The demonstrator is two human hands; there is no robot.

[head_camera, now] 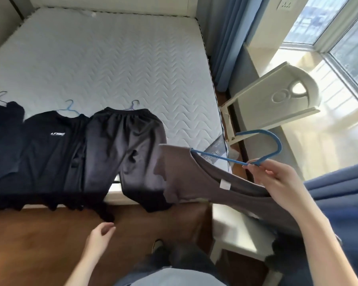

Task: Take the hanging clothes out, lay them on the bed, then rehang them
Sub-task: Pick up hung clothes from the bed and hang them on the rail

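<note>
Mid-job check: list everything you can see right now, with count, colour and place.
mattress: one, white, quilted, upper left
dark top: one, navy-black, mattress's near edge, far left
T-shirt: one, black with white logo, right of the top
trousers: one, black, right of the T-shirt, legs over the edge
hanger hooks: three, one grey, two bluish, above those clothes
grey shirt: one, grey, in the air right of the trousers
blue hanger: one, blue, through that shirt's collar
shelf: one, white, by the window
curtains: two, blue, right side
floor: brown wood, bottom
left hand: open, low over the floor
right hand: pinches the blue hanger
</note>
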